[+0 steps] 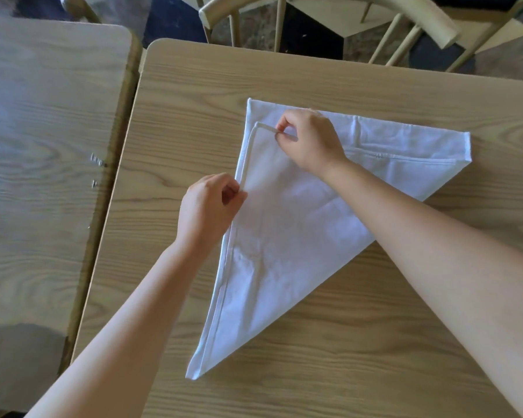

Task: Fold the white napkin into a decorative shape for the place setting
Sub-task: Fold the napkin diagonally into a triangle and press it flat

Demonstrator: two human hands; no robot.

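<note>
Head view: one white napkin, triangle-folded on the tabletop; two hands, left hand and right hand, each pinching its hem.

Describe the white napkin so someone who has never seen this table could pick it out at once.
Start at the light wooden table in front of the curved-back chair. The white napkin lies flat on it, folded into a large triangle. It is the only cloth there, with the left hand and right hand each pinching its hemmed upper layer near the far corner.
</note>
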